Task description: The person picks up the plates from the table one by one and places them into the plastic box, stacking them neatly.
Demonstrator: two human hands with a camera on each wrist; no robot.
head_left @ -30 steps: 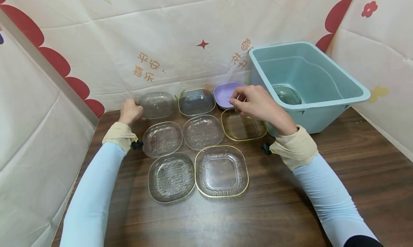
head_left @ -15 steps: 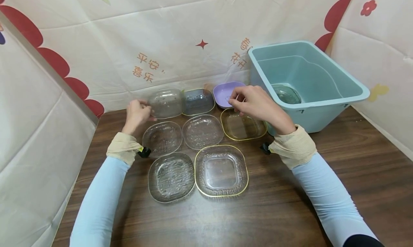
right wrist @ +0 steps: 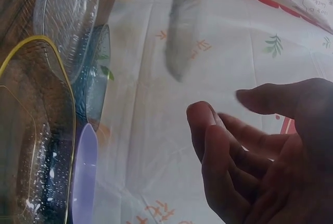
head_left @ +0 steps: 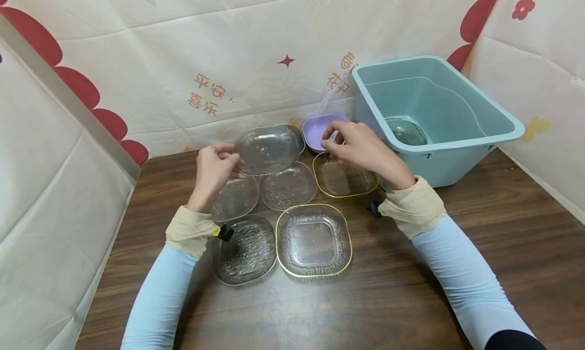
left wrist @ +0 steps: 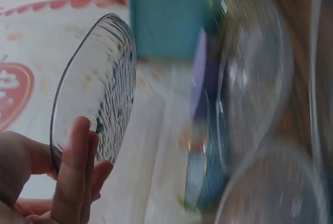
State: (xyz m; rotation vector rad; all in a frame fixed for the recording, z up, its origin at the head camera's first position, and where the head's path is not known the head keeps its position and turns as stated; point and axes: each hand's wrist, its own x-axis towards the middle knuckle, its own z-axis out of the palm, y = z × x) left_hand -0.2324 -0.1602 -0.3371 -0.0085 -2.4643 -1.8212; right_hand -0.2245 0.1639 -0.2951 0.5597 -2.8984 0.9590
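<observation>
Ribbed plate [left wrist: 96,91], fingers [left wrist: 78,166] pinching rim

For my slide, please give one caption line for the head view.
Left hand lifts a clear dish above the dishes on the table; right hand hovers near the purple dish.

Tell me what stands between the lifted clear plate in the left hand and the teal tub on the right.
The right hand hovers in that path, above the purple dish and the gold-rimmed plate. The clear plate, pinched by the left hand, is raised above the other plates. Nothing else visibly blocks the way to the teal tub.
</observation>
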